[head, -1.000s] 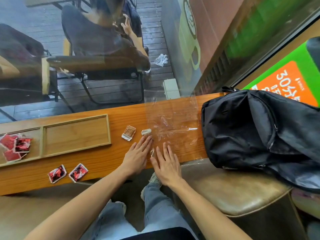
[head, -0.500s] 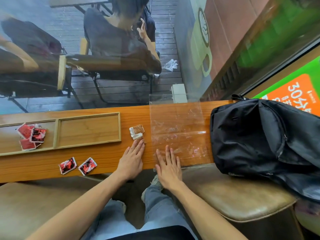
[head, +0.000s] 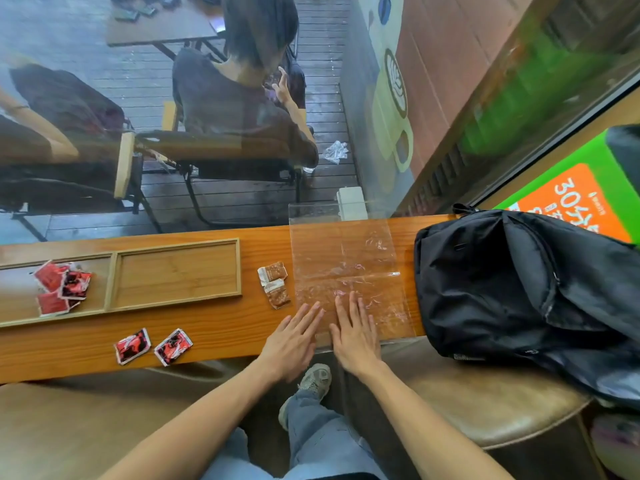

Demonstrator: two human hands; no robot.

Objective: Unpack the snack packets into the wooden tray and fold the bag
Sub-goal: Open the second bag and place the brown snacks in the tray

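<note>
A clear plastic bag [head: 346, 258] lies flat on the wooden counter [head: 214, 323], its far edge against the window. My left hand [head: 292, 341] and my right hand [head: 355, 332] press flat on its near end, fingers spread, holding nothing. Two brown snack packets [head: 275, 284] lie just left of the bag. The wooden tray [head: 176, 271] sits further left; its left compartment holds several red packets [head: 62, 287], its right compartment is bare. Two red packets [head: 152, 346] lie on the counter near the front edge.
A black backpack [head: 526, 289] rests on the counter's right end and a brown leather stool [head: 485, 407]. Beyond the window a person sits on a chair. My legs and a shoe [head: 313, 379] are below the counter.
The bag now lies flatter and smoother. Both hands have shifted a little right along its near end. The two brown packets now lie together beside the bag.
</note>
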